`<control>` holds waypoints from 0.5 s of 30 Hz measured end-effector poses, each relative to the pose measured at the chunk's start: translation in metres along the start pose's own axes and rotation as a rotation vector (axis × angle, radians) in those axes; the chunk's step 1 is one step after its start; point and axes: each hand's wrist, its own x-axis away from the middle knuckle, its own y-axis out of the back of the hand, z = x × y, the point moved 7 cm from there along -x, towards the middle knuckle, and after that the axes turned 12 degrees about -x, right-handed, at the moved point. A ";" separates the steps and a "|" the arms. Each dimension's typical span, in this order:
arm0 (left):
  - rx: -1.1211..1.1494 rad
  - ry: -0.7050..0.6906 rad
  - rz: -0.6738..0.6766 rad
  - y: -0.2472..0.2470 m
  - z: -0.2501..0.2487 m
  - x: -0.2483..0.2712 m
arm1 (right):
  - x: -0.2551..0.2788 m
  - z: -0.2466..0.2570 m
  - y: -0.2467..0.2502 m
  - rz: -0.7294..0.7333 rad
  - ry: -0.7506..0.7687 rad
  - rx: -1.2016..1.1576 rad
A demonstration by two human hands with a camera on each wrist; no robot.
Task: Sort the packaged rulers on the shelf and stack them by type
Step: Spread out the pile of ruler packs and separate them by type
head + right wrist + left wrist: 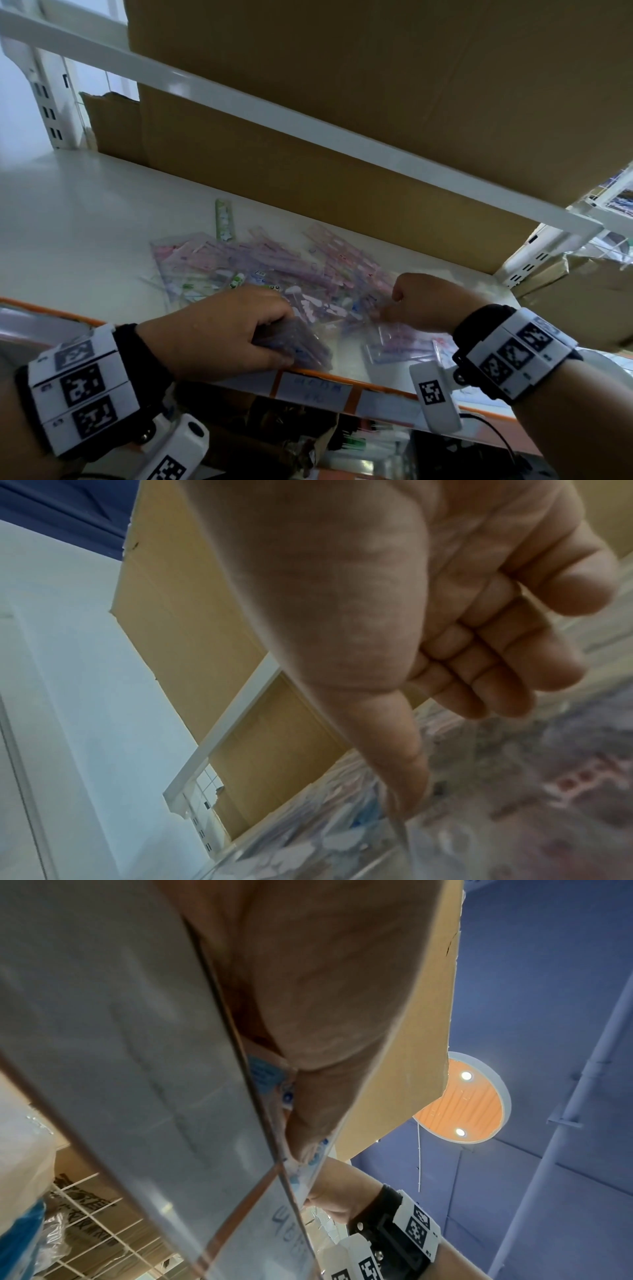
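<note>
Here the packaged rulers (274, 270) lie in a loose, overlapping heap on the white shelf (85, 219), pink and lilac sleeves fanned across each other toward the middle, with one green-printed ruler (224, 221) poking out alone at the far edge. Nothing in the heap looks grouped yet, so sorting seems at an early stage.

Nearest the front lip, the left hand (219, 335) grips a small bundle of sleeves (298, 346), fingers over the top and thumb under the near side; the bundle probably serves as the start of one type's stack, kept at the edge so it stays apart from the unsorted pile. The left wrist view shows only the thumb pressed to a blue-printed packet against the shelf edge.

Just beside it, the right hand (428, 301) hovers low over the heap's right part. Its fingers (479, 674) are curled together toward the palm with nothing between them, while the thumb reaches down to the slippery plastic, likely feeling for the next sleeve to draw out. A few more packets (404, 346) lie flat near the front edge beneath that wrist.

Behind the heap stands a tall cardboard box (308, 164), and another shelf rail (274, 113) crosses above, so both hands work in a low gap
</note>
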 end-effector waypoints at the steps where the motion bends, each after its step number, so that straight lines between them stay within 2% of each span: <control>1: -0.002 -0.001 -0.001 0.000 0.000 0.000 | -0.002 0.003 0.001 -0.002 0.004 -0.012; 8: 0.007 0.024 0.028 -0.001 0.002 -0.001 | -0.014 0.001 0.001 0.095 -0.102 -0.211; 15: 0.013 0.031 0.042 -0.001 0.001 -0.002 | -0.017 -0.006 0.002 -0.022 -0.116 -0.349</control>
